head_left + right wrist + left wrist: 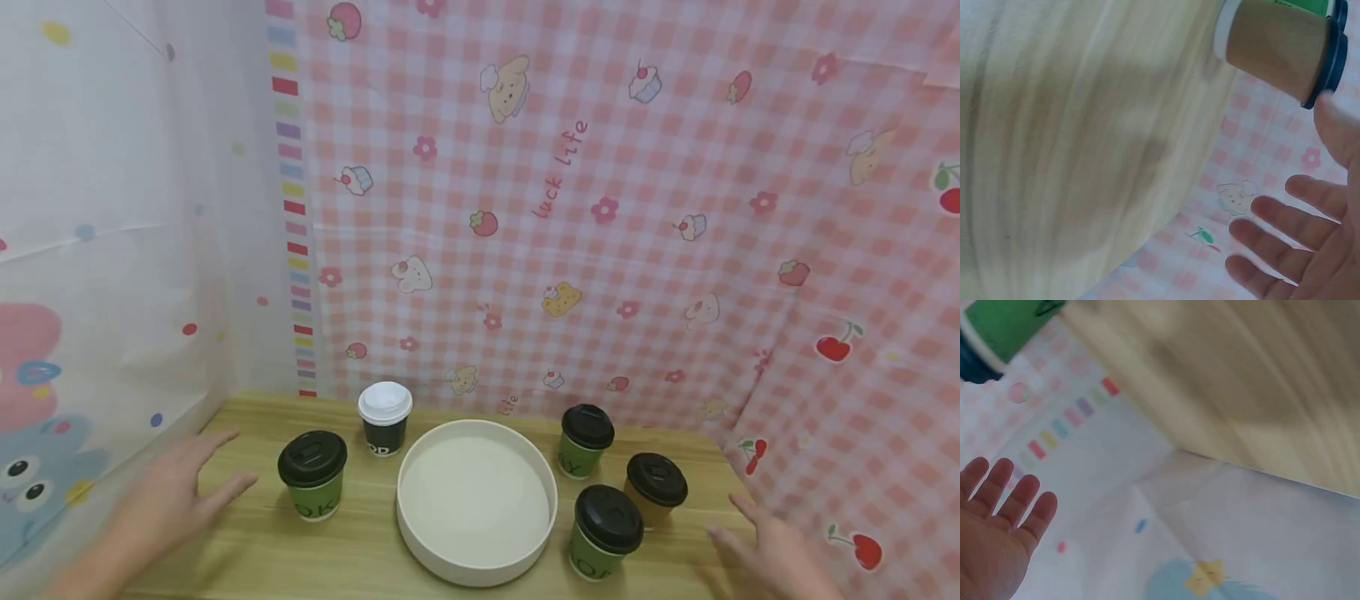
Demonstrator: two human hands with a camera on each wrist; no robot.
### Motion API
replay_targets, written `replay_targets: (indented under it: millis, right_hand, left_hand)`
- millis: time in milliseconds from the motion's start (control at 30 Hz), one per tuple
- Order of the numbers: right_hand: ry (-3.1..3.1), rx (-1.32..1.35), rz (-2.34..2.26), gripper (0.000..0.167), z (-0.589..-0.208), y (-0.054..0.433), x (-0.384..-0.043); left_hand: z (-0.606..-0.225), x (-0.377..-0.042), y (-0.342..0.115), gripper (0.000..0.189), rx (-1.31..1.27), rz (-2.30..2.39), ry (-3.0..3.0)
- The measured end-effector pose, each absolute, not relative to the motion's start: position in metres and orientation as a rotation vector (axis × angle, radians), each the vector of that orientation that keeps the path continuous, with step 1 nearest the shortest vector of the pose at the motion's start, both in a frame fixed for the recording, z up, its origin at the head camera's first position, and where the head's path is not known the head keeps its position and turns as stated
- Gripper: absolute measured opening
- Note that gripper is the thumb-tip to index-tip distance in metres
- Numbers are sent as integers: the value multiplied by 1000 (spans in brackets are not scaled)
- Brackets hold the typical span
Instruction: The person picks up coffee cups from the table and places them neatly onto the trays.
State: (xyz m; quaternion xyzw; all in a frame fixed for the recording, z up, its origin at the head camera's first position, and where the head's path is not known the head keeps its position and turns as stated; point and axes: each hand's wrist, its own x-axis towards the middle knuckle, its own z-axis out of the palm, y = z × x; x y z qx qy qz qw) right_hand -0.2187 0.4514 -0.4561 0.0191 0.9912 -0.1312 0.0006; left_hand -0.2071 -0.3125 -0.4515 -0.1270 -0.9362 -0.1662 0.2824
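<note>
My left hand (167,500) hovers at the table's left side, fingers extended and holding nothing. Nearest to it stands a green paper cup (315,492) with a black lid; part of that cup (1007,328) shows in the left wrist view. At the right edge my right hand (776,550) is also empty, its fingers spread (1279,240). A brown paper cup (651,505) with a black lid is the closest thing to it, upright, and this brown cup (1275,47) appears large in the right wrist view. A round cream dish (476,500) sits between the hands with nothing in it.
Two green cups with black lids, one at the front (596,554) and one behind (577,454), stand right of the dish. A dark cup with a white lid (385,425) is at the back left. Patterned cloths (525,250) enclose the wooden table (360,558).
</note>
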Motion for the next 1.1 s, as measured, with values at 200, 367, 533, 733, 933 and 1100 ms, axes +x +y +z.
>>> replay_targets:
  millis: [200, 367, 533, 733, 933, 1100]
  right_hand:
    - [3183, 115, -445, 77, -438, 440, -214]
    - [3202, 121, -451, 80, -421, 423, -210]
    - [3221, 90, -448, 80, -411, 411, -207]
    - [3235, 85, -460, 80, -405, 403, -205]
    - [3270, 54, -462, 73, -400, 392, -199]
    - [3286, 20, -524, 65, -396, 379, -195]
  left_hand:
    - [-432, -196, -289, 47, -364, -341, -2448]
    - [-426, -191, -271, 45, -420, -309, -2350]
    - [-425, -190, -263, 44, -468, -296, -2258]
    - [-424, -189, -256, 45, -504, -320, -2247]
    - [-424, -187, -244, 41, -585, -328, -2187]
    - [-421, -184, -229, 49, -669, -284, -2139]
